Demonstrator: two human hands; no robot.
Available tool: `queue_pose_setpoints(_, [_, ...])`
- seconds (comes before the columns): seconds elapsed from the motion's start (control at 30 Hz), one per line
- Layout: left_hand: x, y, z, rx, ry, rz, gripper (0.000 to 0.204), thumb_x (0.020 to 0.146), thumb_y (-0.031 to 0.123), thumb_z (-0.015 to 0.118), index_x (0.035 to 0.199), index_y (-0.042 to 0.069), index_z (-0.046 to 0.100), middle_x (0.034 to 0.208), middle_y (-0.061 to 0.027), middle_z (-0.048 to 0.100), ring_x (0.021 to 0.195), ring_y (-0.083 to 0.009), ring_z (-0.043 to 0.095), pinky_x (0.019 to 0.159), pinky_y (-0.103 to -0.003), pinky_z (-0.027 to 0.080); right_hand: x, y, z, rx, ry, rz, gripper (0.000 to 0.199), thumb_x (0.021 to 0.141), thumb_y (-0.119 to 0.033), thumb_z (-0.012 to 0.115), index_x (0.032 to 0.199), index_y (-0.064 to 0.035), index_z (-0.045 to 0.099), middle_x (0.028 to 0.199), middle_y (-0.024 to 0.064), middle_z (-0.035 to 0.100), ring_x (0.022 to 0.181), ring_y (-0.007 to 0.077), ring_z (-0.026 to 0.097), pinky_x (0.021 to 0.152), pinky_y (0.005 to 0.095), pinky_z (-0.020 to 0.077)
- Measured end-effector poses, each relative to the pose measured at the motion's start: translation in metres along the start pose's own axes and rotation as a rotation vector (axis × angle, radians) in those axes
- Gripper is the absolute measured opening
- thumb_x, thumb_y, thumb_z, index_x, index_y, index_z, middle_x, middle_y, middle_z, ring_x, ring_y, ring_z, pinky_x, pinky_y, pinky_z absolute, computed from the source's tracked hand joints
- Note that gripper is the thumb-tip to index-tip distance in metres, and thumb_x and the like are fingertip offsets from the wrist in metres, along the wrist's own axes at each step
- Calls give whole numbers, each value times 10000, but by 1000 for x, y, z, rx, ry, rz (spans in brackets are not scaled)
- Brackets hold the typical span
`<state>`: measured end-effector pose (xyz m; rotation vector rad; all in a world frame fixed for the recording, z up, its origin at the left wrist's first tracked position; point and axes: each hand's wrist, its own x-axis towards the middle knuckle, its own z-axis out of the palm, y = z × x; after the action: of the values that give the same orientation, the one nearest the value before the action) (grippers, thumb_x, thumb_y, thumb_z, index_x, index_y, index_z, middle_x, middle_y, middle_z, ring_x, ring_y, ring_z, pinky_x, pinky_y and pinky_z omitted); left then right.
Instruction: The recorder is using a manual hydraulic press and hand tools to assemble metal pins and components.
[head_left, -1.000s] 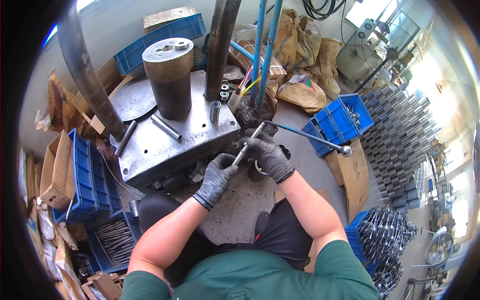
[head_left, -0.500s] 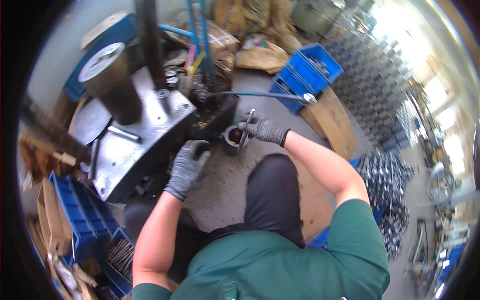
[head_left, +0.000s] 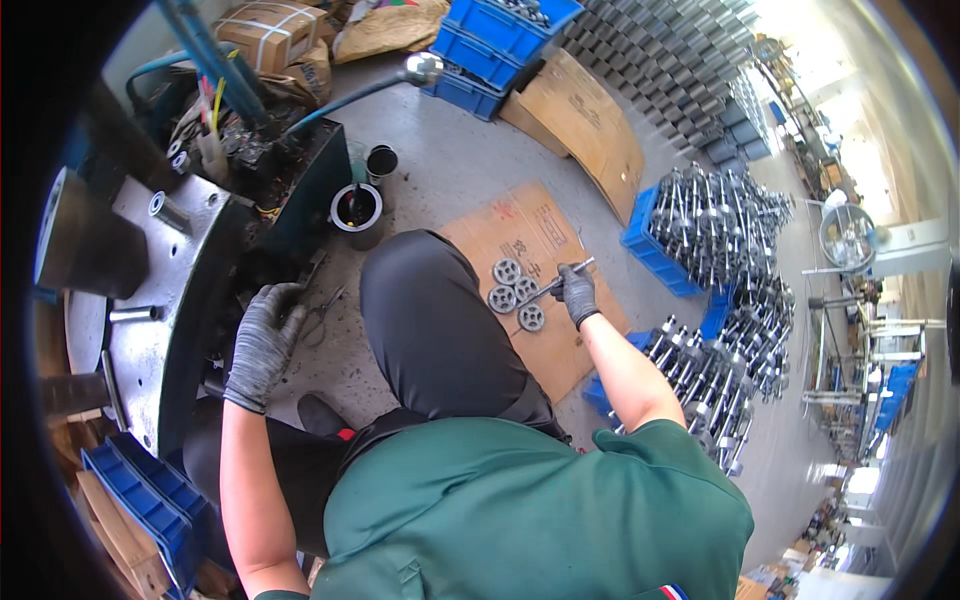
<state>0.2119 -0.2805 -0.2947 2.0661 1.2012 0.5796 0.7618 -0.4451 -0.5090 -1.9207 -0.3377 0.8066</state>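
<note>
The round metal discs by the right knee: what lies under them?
The metal discs lie on a flattened cardboard sheet on the concrete floor. The gloved right hand holds a metal rod over them. The floor beneath the cardboard is hidden.

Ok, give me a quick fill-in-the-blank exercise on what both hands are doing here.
1. The right hand grips a thin metal ____ over the cardboard sheet.
2. Beside its tip lie ____ round metal discs.
3. Both hands wear grey ____.
4. The left hand rests against the edge of the heavy steel ____.

Missing words: rod; four; gloves; machine
</note>
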Motion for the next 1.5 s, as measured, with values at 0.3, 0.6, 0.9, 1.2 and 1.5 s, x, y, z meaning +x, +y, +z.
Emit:
queue_pose_setpoints(0.3, [-2,-27,28,9,-164,-98,260,930,47,702,1185,6,676,1133,-192,681,1057,-351,669,945,-402,530,-13,88,-52,215,390,21,214,975,-237,679,884,-73,577,642,69,622,483,186,618,431,334,476])
queue_pose_setpoints(0.6, [-16,-65,34,81,-244,-164,279,918,44,712,1192,0,676,1145,-199,687,1065,-351,672,953,-396,530,-13,115,-23,538,526,202,148,1030,-265,628,1041,-130,569,745,63,638,533,223,654,452,381,538])
queue_pose_setpoints(0.9, [-14,-92,42,122,-260,-150,273,912,64,713,1176,4,679,1123,-208,700,1045,-372,678,933,-410,536,-12,150,-13,212,-84,-161,319,986,-140,739,1266,-54,614,1024,66,693,840,145,685,729,298,585])
queue_pose_setpoints(1.2, [-11,-90,61,187,-314,-185,296,915,179,720,1180,51,694,1071,-221,718,1009,-405,689,888,-457,549,14,184,-58,204,-278,-79,519,830,-158,847,1264,4,614,1147,104,729,969,167,700,871,301,574])
queue_pose_setpoints(1.5, [-20,-78,37,428,-416,-233,348,919,303,701,1156,49,722,1091,-214,717,1046,-402,685,924,-483,544,-1,165,24,-975,242,-268,553,856,-393,704,1324,-106,639,1251,202,665,1208,359,616,1026,444,511])
